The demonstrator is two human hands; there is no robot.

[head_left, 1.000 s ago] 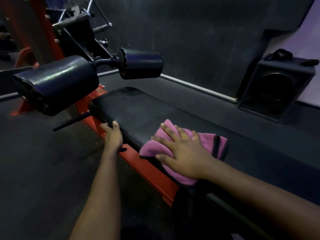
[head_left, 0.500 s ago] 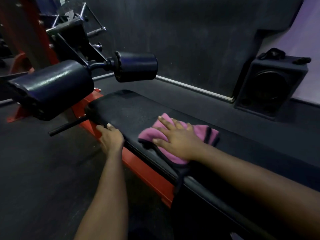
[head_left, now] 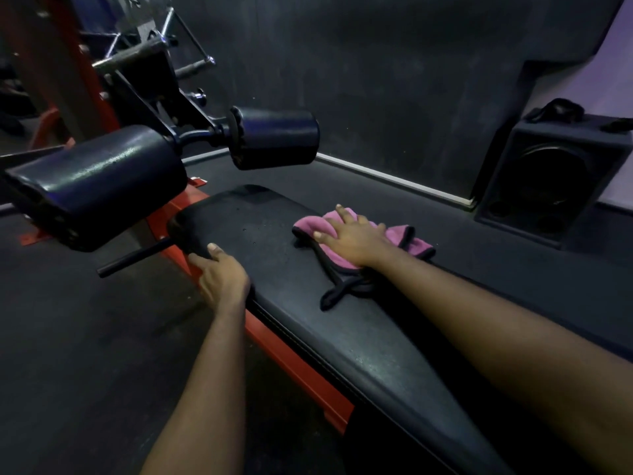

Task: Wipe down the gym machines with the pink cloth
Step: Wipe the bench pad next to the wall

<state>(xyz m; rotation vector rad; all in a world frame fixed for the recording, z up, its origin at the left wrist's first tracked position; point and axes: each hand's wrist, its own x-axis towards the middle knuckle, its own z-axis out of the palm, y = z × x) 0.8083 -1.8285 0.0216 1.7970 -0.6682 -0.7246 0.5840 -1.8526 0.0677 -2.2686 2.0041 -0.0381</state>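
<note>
Dark rubber flooring [head_left: 85, 337] and a charcoal wall surround a padded gym machine on a red frame [head_left: 298, 365]. Far left of both hands, a large roller pad [head_left: 96, 183] and a smaller roller pad [head_left: 274, 137] stand above the bench's end. The left hand [head_left: 222, 275] rests on the near edge of the bench pad [head_left: 342, 337] with its fingers fairly straight, holding nothing visible. Whether its lower fingers hook under the edge cannot be told. To its right, the pink cloth [head_left: 308, 226] lies on the pad top, its black trim and 1 dark loop trailing toward the wrist. The right hand [head_left: 352, 240] lies palm-down on the cloth, fingers spread and straight, pressing rather than clutching. Beyond that hand, a black speaker [head_left: 548, 176] sits by the wall. Judging by its folds, the cloth is light, soft and limp. It should slide readily on smooth vinyl, so broad palm pressure over its middle is probably the best hold. The loose trim may bunch.
</note>
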